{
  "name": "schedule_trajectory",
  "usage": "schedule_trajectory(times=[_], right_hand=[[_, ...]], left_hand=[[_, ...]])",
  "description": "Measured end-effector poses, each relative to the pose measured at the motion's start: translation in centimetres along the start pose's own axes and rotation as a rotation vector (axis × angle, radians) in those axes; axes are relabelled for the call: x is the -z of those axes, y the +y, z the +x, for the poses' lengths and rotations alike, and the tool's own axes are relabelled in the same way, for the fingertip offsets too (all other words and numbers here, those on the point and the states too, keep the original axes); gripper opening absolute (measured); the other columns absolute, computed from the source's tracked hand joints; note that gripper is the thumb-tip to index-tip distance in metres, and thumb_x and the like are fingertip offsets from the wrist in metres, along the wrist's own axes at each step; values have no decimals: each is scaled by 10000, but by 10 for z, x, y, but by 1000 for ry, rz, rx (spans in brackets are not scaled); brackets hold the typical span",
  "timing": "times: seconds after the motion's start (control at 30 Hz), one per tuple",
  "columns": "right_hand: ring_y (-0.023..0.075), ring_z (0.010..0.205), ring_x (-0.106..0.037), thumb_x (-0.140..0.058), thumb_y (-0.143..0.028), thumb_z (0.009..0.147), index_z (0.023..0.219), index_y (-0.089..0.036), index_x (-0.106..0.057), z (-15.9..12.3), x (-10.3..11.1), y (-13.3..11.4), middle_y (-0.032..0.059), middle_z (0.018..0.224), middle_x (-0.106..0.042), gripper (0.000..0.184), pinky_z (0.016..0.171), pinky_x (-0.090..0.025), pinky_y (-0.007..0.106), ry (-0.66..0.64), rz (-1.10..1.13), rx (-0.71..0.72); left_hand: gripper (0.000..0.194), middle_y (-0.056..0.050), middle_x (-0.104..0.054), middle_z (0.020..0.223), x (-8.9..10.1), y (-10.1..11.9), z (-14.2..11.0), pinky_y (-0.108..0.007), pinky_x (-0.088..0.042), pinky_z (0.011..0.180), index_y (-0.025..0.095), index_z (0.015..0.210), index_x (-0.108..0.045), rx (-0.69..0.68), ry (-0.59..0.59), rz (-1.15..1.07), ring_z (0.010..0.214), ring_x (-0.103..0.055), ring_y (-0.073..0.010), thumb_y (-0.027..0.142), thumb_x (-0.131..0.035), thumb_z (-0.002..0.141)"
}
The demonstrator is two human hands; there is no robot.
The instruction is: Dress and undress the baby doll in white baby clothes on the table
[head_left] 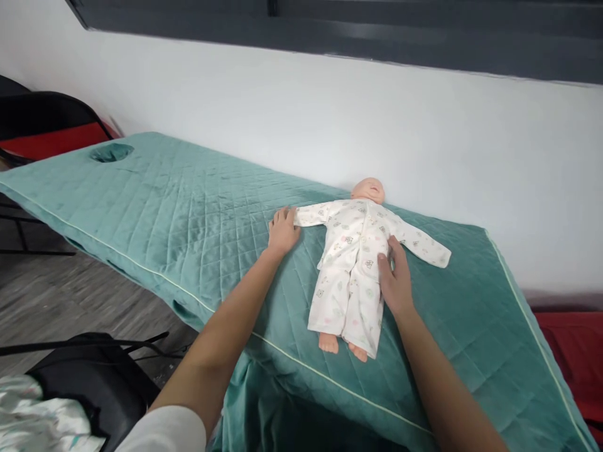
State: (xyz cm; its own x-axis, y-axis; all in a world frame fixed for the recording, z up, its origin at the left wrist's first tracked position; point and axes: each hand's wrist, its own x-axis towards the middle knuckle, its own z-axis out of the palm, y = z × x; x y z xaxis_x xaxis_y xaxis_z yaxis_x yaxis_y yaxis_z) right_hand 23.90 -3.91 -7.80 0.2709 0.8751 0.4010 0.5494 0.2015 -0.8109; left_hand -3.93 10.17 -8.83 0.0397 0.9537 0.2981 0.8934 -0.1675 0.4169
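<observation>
A baby doll (369, 190) lies on its back on the green quilted cover (198, 213), its head toward the wall. It wears a white printed long-sleeved top (351, 229) and matching pants (330, 301), with both feet showing below the hems. At the cuff of the sleeve on the left is my left hand (284, 231), fingers curled and the sleeve end between thumb and forefinger. My right hand (396, 276) rests against the doll's side near the top's lower edge, thumb and fingers apart. The other sleeve (426, 246) stretches out to the right; no doll hand shows at its end.
The cover lies over a long padded table with a face hole (112, 152) at the far left. A white wall (264, 107) runs behind. A black chair (89, 383) with printed cloth (42, 417) stands at lower left; red-seated chairs (61, 139) are beyond the table's far left end.
</observation>
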Motion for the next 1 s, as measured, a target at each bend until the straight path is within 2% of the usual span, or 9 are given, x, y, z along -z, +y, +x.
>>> schedule_trajectory(times=[0.23, 0.33, 0.47, 0.6, 0.7, 0.77, 0.8, 0.9, 1.0], right_hand=[[344, 1307, -503, -502, -362, 914, 1459, -255, -427, -52, 27, 18, 128, 1444, -520, 561, 1102, -390, 603, -75, -190, -125], [348, 1251, -519, -528, -358, 878, 1420, -228, -465, -54, 28, 14, 139, 1357, -568, 561, 1043, -430, 571, -85, -302, -153], [313, 1142, -545, -534, -389, 855, 1333, -144, -513, -42, 24, 7, 161, 1207, -602, 537, 934, -476, 449, -60, -434, -185], [283, 1034, -590, -515, -349, 865, 1234, -147, -558, -26, 20, 2, 138, 1127, -645, 423, 825, -460, 362, -66, -554, -293], [269, 990, -629, -474, -293, 894, 1205, -191, -570, -18, 18, -6, 109, 1105, -680, 341, 751, -422, 322, -130, -664, -409], [271, 949, -649, -454, -276, 908, 1221, -200, -567, -16, 18, -12, 110, 1049, -698, 341, 714, -398, 315, -163, -718, -448], [273, 930, -656, -445, -275, 916, 1236, -197, -561, -16, 18, -14, 114, 1022, -702, 349, 701, -390, 315, -176, -733, -452], [272, 911, -668, -428, -286, 936, 1260, -197, -552, -20, 20, -16, 109, 991, -711, 359, 689, -386, 311, -190, -734, -435], [269, 920, -672, -413, -314, 954, 1269, -212, -541, -27, 22, -14, 90, 1022, -715, 355, 695, -398, 309, -183, -703, -410]], left_hand=[[513, -162, -583, 1356, -1, -21, 31, -488, -350, 1035, 187, 1404, -486, -99, -14, 117, 1274, -485, -328, 162, -354, 910], [489, -145, -599, 1346, 1, -28, 40, -465, -353, 1022, 194, 1382, -514, -94, 40, 153, 1244, -512, -312, 178, -306, 940], [524, -142, -574, 1395, 1, -32, 46, -482, -372, 1019, 180, 1424, -479, -1, 73, 188, 1258, -506, -320, 167, -282, 939], [570, -161, -471, 1501, 3, -23, 35, -510, -357, 1076, 131, 1466, -429, 29, 55, 205, 1375, -417, -327, 134, -295, 912], [613, -116, -300, 1617, 4, -13, 19, -476, -223, 1204, 127, 1522, -336, -175, 86, 211, 1500, -252, -258, 121, -307, 909], [597, -78, -265, 1635, 2, -8, 10, -453, -156, 1243, 151, 1536, -312, -305, 27, 192, 1523, -205, -215, 174, -314, 940], [582, -72, -273, 1632, 1, -7, 7, -459, -162, 1245, 158, 1536, -312, -314, -16, 176, 1522, -213, -213, 224, -319, 959], [569, -96, -320, 1610, 0, -6, 0, -506, -244, 1217, 143, 1519, -348, -187, -84, 136, 1497, -282, -252, 332, -326, 983], [534, -132, -377, 1577, 1, -3, -15, -522, -259, 1210, 109, 1470, -425, -135, -23, 134, 1485, -302, -285, 276, -344, 969]])
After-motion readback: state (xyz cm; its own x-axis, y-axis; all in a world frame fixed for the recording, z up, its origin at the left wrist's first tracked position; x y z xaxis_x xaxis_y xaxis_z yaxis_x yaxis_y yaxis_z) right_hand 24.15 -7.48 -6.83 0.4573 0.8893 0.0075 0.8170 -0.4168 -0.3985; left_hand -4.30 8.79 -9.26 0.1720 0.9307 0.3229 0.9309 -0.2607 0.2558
